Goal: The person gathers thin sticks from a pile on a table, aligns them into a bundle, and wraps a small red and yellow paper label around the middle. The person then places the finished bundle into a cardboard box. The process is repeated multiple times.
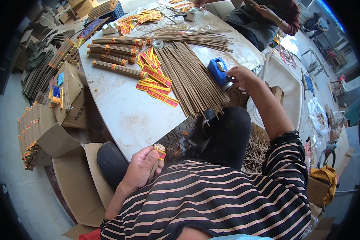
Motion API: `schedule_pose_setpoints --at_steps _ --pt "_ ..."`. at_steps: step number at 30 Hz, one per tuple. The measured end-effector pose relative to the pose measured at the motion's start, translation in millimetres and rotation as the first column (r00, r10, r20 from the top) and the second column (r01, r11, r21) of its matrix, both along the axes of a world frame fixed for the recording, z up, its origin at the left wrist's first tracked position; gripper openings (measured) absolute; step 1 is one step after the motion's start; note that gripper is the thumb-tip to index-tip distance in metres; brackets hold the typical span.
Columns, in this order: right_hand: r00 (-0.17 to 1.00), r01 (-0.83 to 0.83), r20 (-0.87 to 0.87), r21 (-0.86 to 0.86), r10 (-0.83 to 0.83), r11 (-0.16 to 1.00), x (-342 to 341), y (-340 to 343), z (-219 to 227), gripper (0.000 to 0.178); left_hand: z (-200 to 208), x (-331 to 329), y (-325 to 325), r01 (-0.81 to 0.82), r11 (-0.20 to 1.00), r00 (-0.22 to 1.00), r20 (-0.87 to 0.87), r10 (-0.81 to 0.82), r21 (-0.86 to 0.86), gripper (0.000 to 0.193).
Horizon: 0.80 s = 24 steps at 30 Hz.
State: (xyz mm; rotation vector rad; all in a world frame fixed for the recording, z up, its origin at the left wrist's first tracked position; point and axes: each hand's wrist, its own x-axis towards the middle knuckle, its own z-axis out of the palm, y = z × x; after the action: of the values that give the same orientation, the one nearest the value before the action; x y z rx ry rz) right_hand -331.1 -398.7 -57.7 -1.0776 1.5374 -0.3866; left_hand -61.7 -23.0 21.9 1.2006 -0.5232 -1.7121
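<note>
My left hand (pixel 139 167) is closed around a bundle of incense sticks (pixel 159 148), held upright before my striped shirt. A red and yellow paper band circles the bundle's top; its lower part is hidden. At the table's right side, my right hand (pixel 244 77) has its fingers pinched together at the front end of a blue tape dispenser (pixel 215 69). Any tape between those fingers is too small to see. Loose brown incense sticks (pixel 188 76) lie fanned out beside the dispenser. Red and yellow paper labels (pixel 158 82) are piled left of them, next to banded bundles (pixel 118 69).
The white table (pixel 128 108) curves in front of me. Open cardboard boxes (pixel 74 172) stand at my left, near stacked bundles (pixel 28 136). A white tub (pixel 282 88) is at the right. Across the table sits another person (pixel 252 24). A tape roll (pixel 158 43) lies by the sticks.
</note>
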Motion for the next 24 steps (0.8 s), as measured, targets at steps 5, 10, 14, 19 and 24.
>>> schedule_pose_setpoints --at_steps 5,10,14,19,24 --pt "0.997 0.054 0.054 -0.020 -0.053 0.998 7 9 5 0.015 -4 3 2 -0.020 1.000 1.000 0.014 0.020 -0.010 0.041" --pt "0.996 0.081 0.041 0.098 -0.085 0.992 4 0 7 0.015 -3 4 3 -0.036 0.999 0.999 -0.008 0.036 -0.023 0.040" --pt "0.962 0.149 0.202 0.171 -0.183 0.974 -3 -1 7 0.013 -3 5 4 -0.051 0.999 0.999 -0.021 0.050 -0.010 0.039" --pt "0.917 0.239 0.310 0.082 -0.253 0.968 -3 22 13 0.012 -5 5 4 -0.054 0.999 0.997 -0.047 0.054 0.000 0.038" --pt "0.807 0.331 0.516 0.007 -0.287 0.944 -3 54 4 0.011 -5 4 5 -0.052 0.999 0.997 -0.048 0.052 0.003 0.038"
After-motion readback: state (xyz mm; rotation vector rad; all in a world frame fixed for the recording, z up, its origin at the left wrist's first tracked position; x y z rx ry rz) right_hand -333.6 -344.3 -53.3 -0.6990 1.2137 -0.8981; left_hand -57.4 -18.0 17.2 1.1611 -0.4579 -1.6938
